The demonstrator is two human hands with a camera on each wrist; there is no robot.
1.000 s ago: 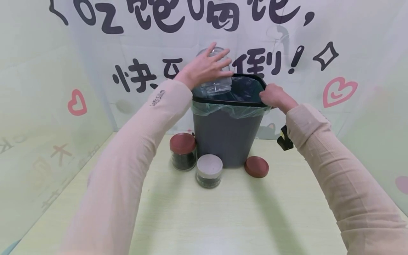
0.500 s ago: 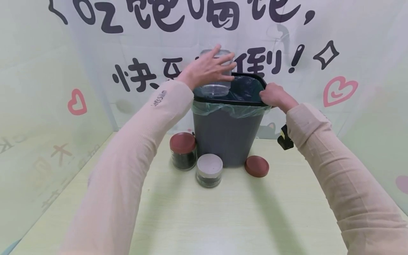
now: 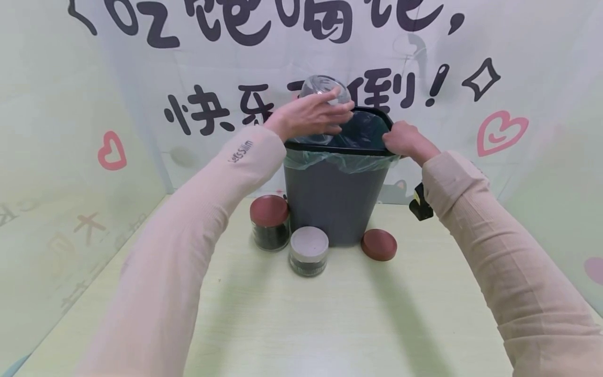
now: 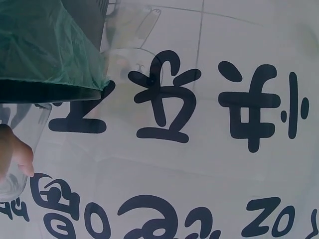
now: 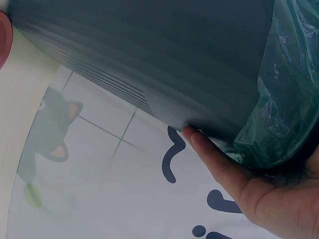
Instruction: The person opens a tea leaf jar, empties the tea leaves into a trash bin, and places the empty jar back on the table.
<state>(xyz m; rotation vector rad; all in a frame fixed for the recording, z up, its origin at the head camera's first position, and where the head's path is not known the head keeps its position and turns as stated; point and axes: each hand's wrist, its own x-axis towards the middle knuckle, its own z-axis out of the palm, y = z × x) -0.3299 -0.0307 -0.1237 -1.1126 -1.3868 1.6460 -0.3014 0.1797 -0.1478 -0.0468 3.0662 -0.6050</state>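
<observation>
In the head view, my left hand (image 3: pixel 313 116) grips a clear jar (image 3: pixel 325 86) above the bin's mouth. The jar is turned bottom up, and its lower end is partly hidden by the hand and the rim. A fingertip against the clear wall of the jar (image 4: pixel 37 124) shows in the left wrist view. My right hand (image 3: pixel 406 139) holds the right side of the rim of the grey bin (image 3: pixel 332 199). Fingers (image 5: pixel 219 164) reach along the bin's outside in the right wrist view. A green plastic liner (image 3: pixel 346 162) folds over the rim.
On the table (image 3: pixel 306 324), a dark-filled jar with a red lid (image 3: pixel 269 211) stands left of the bin. A shorter jar with a whitish lid (image 3: pixel 309 243) is in front. A loose red lid (image 3: pixel 379 245) lies to the right. A printed wall (image 3: pixel 226 68) rises behind.
My left hand has moved slightly right and lower, tilting the jar so that its round base shows more toward the camera. The right hand keeps its hold on the rim.
</observation>
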